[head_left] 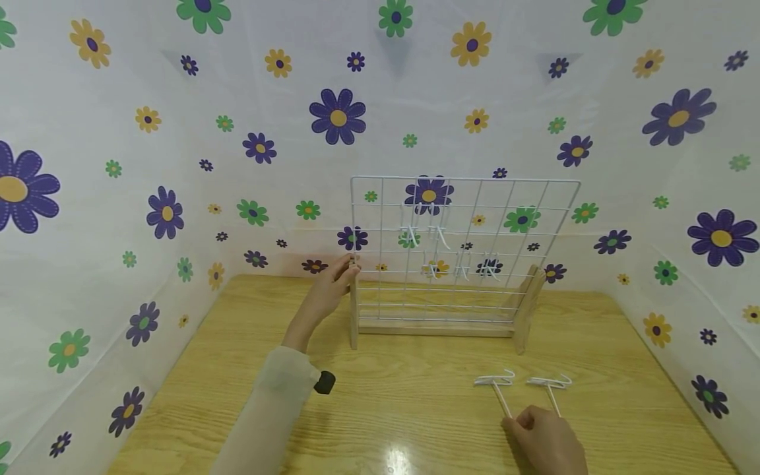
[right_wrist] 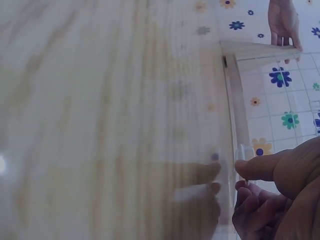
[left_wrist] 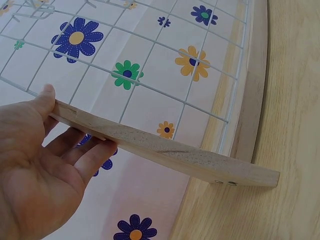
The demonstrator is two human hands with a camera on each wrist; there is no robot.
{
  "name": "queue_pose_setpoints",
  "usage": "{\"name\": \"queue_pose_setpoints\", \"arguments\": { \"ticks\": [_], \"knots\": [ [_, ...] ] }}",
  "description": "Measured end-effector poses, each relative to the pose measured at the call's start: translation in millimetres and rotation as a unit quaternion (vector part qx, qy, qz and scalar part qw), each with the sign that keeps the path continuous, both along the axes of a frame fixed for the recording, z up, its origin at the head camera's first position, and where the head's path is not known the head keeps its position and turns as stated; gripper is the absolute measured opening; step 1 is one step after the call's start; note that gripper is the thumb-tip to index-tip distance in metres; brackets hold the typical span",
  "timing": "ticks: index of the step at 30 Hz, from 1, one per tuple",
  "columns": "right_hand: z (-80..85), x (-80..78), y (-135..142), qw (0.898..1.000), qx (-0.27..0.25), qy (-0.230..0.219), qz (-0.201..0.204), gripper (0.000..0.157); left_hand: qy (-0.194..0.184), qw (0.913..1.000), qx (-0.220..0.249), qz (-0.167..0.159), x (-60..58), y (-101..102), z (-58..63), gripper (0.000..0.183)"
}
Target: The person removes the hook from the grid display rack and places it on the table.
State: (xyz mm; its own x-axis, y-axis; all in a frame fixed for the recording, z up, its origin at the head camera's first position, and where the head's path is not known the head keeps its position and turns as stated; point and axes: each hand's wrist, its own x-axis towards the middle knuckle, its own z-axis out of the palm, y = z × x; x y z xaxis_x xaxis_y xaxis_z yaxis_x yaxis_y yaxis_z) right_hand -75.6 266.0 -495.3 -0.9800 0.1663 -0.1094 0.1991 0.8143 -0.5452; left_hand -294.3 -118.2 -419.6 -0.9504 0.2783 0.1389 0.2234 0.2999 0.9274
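A white wire grid rack (head_left: 436, 326) stands upright on a wooden base. My left hand (head_left: 323, 293) grips the top of its left wooden upright (left_wrist: 165, 145); in the left wrist view the thumb lies on one side and the fingers on the other. Several white hooks (head_left: 439, 232) hang on the grid. Near the front right, my right hand (head_left: 549, 439) pinches the stem end of a loose white hook (head_left: 494, 380) between thumb and finger. A second loose white hook (head_left: 549, 381) lies just right of it, its stem end hidden behind the hand.
The rack stands towards the back of a wood-grain table (head_left: 404, 396). Flower-patterned white sheeting (head_left: 261, 99) encloses the back and both sides. A small black object (head_left: 324, 382) shows at the left sleeve's cuff.
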Motion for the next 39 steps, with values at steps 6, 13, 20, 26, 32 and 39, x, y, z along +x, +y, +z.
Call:
{"name": "queue_pose_setpoints", "arguments": {
  "ticks": [6, 13, 20, 26, 32, 39],
  "knots": [
    [-2.5, -1.5, -2.3, 1.0, -0.004, 0.004, 0.002, 0.027, 0.0, 1.0, 0.0, 0.001, -0.1, 0.0, -0.4, 0.063],
    [-5.4, -4.6, -3.3, 1.0, 0.005, 0.001, 0.007, 0.027, 0.003, 1.0, -0.003, 0.001, 0.7, -0.2, 0.9, 0.064],
    [-8.1, -5.7, -2.2, 1.0, 0.007, 0.001, 0.014, 0.031, 0.002, 0.9999, 0.007, -0.008, -0.8, -0.8, -0.4, 0.064],
    [-7.4, -5.4, 0.2, 1.0, 0.008, -0.008, 0.023, 0.037, -0.001, 0.9999, 0.01, -0.008, -1.4, -1.1, -1.6, 0.063],
    [-1.3, -4.1, -0.5, 1.0, 0.009, -0.005, 0.017, 0.034, -0.002, 1.0, 0.0, -0.006, -0.8, -0.2, -0.4, 0.063],
    [12.9, -5.3, -3.7, 1.0, -0.003, 0.009, 0.008, 0.024, 0.0, 0.9999, 0.003, -0.013, -1.1, -2.2, 0.6, 0.062]
  ]
}}
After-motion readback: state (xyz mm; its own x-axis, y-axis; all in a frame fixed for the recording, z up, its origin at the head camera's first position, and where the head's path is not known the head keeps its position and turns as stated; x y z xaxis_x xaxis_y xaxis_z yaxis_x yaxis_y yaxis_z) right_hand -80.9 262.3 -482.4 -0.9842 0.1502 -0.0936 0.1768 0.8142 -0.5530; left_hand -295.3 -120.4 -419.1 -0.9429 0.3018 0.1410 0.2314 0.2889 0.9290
